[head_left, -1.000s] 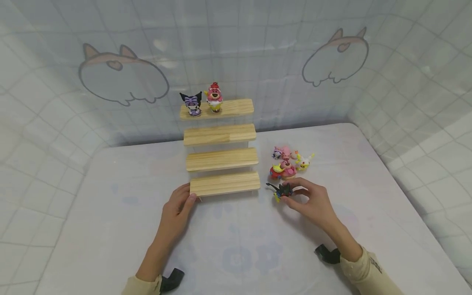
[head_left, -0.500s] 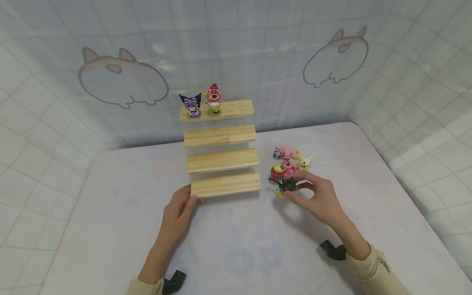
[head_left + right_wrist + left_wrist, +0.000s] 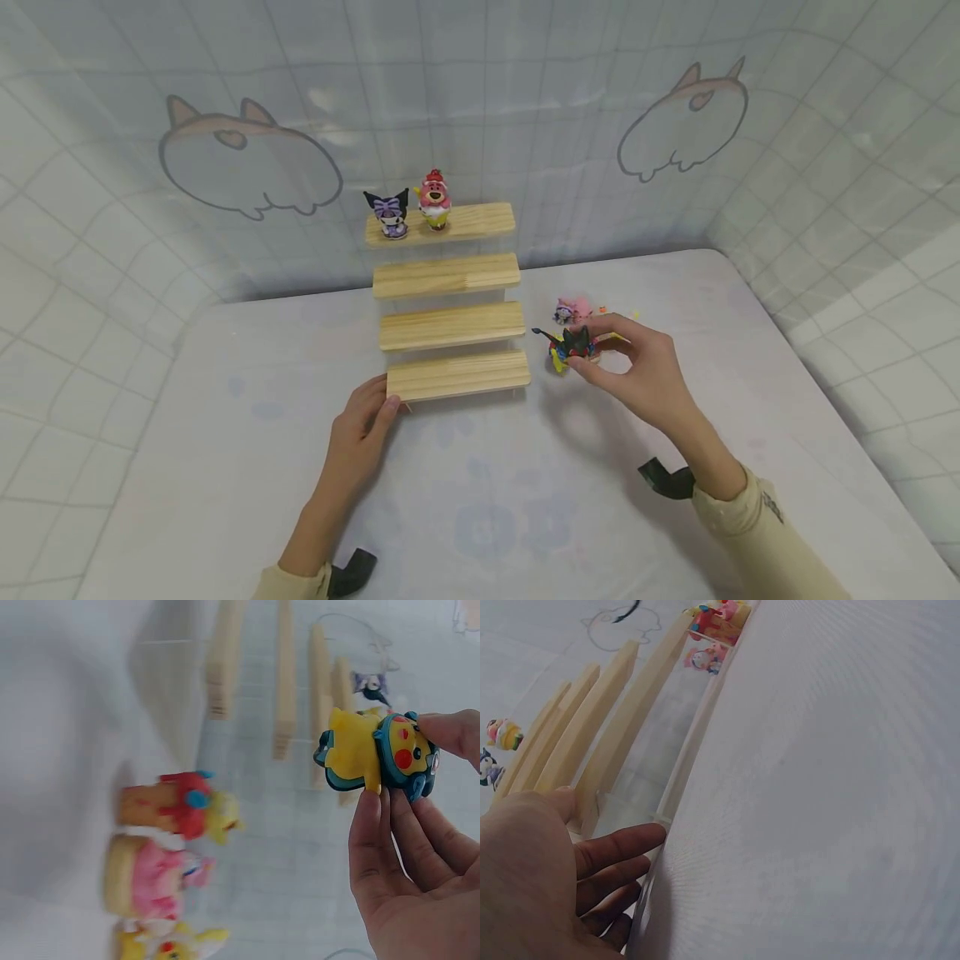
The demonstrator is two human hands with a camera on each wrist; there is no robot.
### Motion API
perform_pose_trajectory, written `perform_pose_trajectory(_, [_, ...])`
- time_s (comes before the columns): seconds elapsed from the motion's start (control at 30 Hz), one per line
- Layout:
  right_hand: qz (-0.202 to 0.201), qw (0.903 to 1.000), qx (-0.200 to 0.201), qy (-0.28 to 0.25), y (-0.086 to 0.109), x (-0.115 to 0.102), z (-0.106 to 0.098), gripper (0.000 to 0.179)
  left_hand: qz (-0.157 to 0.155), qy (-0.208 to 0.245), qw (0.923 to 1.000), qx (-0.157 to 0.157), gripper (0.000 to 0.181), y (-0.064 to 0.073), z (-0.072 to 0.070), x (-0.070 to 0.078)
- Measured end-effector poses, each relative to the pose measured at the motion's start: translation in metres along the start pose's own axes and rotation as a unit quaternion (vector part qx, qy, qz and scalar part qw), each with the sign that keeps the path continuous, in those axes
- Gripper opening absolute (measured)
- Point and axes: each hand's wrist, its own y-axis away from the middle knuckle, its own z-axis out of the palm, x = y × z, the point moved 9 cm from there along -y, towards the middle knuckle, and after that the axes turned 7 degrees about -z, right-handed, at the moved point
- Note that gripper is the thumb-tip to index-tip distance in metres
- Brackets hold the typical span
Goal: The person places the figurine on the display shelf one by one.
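Observation:
My left hand [image 3: 360,437] grips the left end of the lowest step of a wooden four-step display stand [image 3: 457,377]. Its thumb lies at the step's front corner, and in the left wrist view the fingers [image 3: 619,851] reach along the clear side panel. My right hand [image 3: 645,371] pinches a small toy figurine [image 3: 356,754], yellow with red cheeks and a dark teal hooded costume, between thumb and fingertips. The figurine is raised off the table right of the stand, overlapping other figurines in the head view. On the top step stand a black-and-purple figurine [image 3: 392,218] and a pink bear figurine [image 3: 435,200].
Several figurines are grouped on the table right of the stand, among them a pink bear [image 3: 157,881] and a red-and-yellow one [image 3: 184,806]. Behind the stand hangs a checked curtain [image 3: 517,125]. The white tablecloth [image 3: 480,500] stretches in front.
My right hand has lifted the yellow-and-teal figurine and moved it away from me, up over the grouped figurines. The left hand has stayed at the stand.

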Motion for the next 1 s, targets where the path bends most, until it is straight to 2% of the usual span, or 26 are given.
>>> perform_pose_trajectory(0.27, [-0.022, 0.9997, 0.007, 0.002, -0.036, -0.023, -0.001, 0.034, 0.006, 0.001, 1.0000, -0.004, 0.023, 0.000, 0.001, -0.001])
perform_pose_trajectory(0.43, [-0.036, 0.9992, 0.014, -0.002, -0.051, -0.034, -0.001, 0.031, 0.006, 0.001, 1.0000, -0.004, 0.023, 0.000, 0.001, -0.002])
perform_pose_trajectory(0.8, [-0.046, 0.9982, 0.031, -0.023, -0.058, -0.040, 0.000, 0.029, -0.009, -0.011, 0.9999, -0.007, 0.026, -0.001, 0.002, -0.002])
perform_pose_trajectory(1.0, [-0.058, 0.9974, 0.040, -0.012, -0.063, -0.043, 0.000, 0.030, -0.009, -0.013, 0.9999, -0.003, 0.026, -0.001, 0.001, -0.004])
